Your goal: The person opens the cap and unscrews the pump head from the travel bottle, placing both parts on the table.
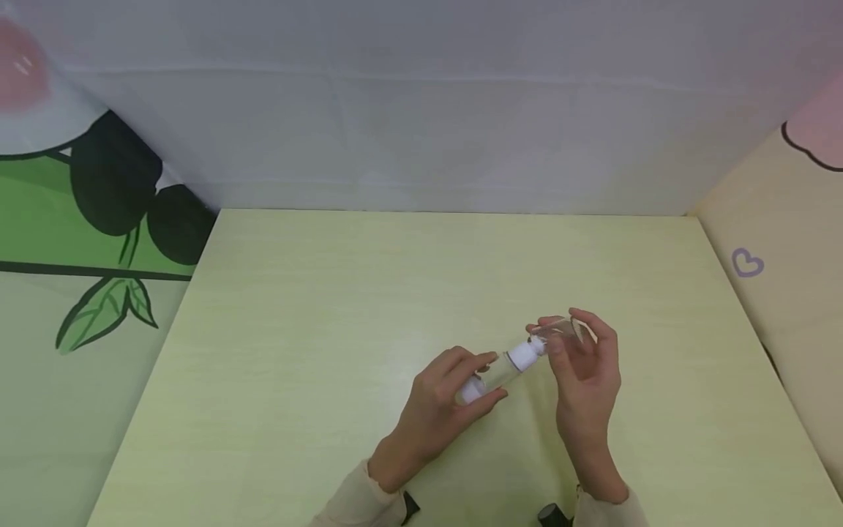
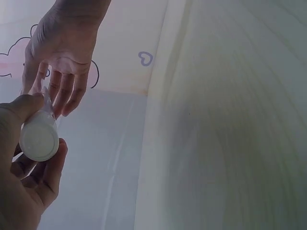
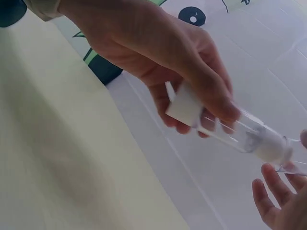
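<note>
My left hand [image 1: 437, 391] grips a slim clear bottle [image 1: 502, 372] with a white base and a white collar and top. The bottle is tilted, its top pointing up to the right. My right hand [image 1: 589, 377] holds a clear cap [image 1: 560, 329] between thumb and fingers at the bottle's top end. In the left wrist view the round white base [image 2: 39, 142] faces the camera. From the right wrist, the cap [image 3: 298, 153] appears around or against the bottle's tip; I cannot tell whether it is fully off.
Beneath the hands lies a pale wood-grain table [image 1: 329, 307]. A white-grey wall [image 1: 421, 139] rises behind it, and side panels carry painted leaves [image 1: 108, 311] on the left and a small heart [image 1: 747, 262] on the right. Dark wrist-worn pieces [image 1: 553, 514] show near the sleeves.
</note>
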`<move>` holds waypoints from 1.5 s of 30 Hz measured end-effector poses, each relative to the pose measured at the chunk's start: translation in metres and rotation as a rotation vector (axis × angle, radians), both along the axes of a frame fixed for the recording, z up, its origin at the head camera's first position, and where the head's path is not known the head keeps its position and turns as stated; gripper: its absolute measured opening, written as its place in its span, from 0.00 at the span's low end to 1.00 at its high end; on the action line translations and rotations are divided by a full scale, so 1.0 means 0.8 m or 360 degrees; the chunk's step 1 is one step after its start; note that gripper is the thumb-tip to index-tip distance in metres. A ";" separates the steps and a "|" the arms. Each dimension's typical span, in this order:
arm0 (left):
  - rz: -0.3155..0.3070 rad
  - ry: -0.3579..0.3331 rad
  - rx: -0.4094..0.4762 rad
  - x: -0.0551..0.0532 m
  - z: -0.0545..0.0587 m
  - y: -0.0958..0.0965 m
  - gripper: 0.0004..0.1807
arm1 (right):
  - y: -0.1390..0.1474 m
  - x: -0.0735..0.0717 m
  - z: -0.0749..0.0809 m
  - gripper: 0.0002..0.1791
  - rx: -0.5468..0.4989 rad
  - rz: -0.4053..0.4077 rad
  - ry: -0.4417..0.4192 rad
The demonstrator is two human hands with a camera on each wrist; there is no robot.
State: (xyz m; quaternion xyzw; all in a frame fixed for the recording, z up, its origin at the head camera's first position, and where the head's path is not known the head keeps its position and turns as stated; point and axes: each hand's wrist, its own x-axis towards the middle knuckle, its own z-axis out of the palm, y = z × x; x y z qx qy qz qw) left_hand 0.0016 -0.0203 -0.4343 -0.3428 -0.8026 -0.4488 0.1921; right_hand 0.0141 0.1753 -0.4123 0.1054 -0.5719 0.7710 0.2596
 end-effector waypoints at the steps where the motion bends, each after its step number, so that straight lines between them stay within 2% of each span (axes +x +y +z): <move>1: 0.0006 -0.0011 -0.0002 0.000 -0.001 -0.001 0.24 | 0.004 -0.001 0.001 0.26 0.0012 -0.0007 0.0008; 5: 0.0025 -0.0056 0.0007 -0.001 -0.003 -0.005 0.24 | 0.018 -0.005 0.005 0.28 0.0124 -0.0087 -0.0040; 9: 0.0020 -0.0091 0.0045 0.000 -0.005 -0.010 0.25 | 0.029 -0.007 0.004 0.28 0.0301 -0.0169 -0.0152; 16: 0.0003 -0.0171 0.0118 -0.001 -0.007 -0.020 0.25 | 0.047 -0.015 -0.008 0.29 0.0876 -0.0419 -0.0393; 20: -0.0001 -0.0214 0.0135 -0.002 -0.008 -0.024 0.25 | 0.056 -0.020 -0.015 0.28 0.0963 -0.0480 -0.0551; 24: 0.0000 -0.0239 0.0152 -0.004 -0.008 -0.026 0.25 | 0.063 -0.024 -0.017 0.26 0.1041 -0.0509 -0.0793; 30: -0.0023 -0.0263 0.0170 -0.006 -0.008 -0.027 0.25 | 0.069 -0.026 -0.023 0.25 0.1143 -0.0488 -0.1056; 38: -0.0027 -0.0249 0.0174 -0.008 -0.009 -0.027 0.25 | 0.075 -0.031 -0.033 0.25 0.1276 -0.0459 -0.1267; 45: -0.0015 -0.0229 0.0175 -0.012 -0.005 -0.028 0.25 | 0.078 -0.034 -0.044 0.25 0.1404 -0.0447 -0.1344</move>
